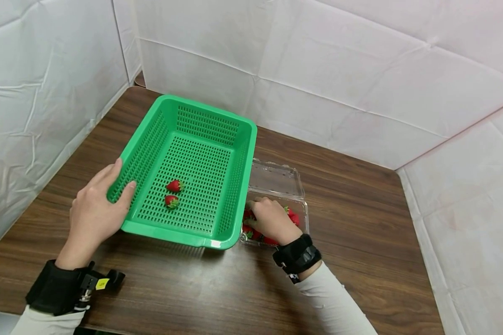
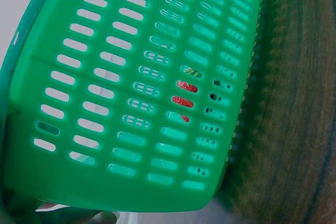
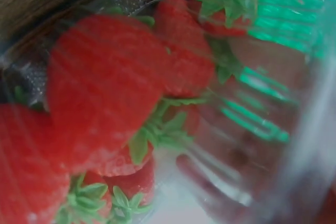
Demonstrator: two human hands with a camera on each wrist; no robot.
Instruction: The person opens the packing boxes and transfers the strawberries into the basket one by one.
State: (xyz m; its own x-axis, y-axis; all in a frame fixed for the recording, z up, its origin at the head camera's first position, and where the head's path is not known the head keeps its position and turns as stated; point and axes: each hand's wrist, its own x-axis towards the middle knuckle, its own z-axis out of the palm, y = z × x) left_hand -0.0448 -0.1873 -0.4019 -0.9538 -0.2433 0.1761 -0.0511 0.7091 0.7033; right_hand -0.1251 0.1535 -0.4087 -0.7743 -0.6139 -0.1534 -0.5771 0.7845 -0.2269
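A green perforated basket (image 1: 184, 237) stands on the wooden table (image 1: 360, 223) with two strawberries (image 1: 174, 186) on its floor. My left hand (image 1: 100, 204) grips the basket's left wall, thumb inside and fingers outside. In the left wrist view that wall (image 2: 105, 77) fills the frame, and red strawberry (image 2: 184, 99) shows through the holes. My right hand (image 1: 270, 218) reaches down into a clear plastic clamshell box (image 1: 276, 179) right of the basket, its fingers among the strawberries (image 1: 293, 217). Whether it pinches one is hidden. The right wrist view shows blurred strawberries (image 3: 105, 87) close up.
White padded walls (image 1: 360, 70) close in the table at the back, left and right. The clamshell's open lid lies behind the box, touching the basket's right side. Bare wood stretches to the right of the box and along the front edge.
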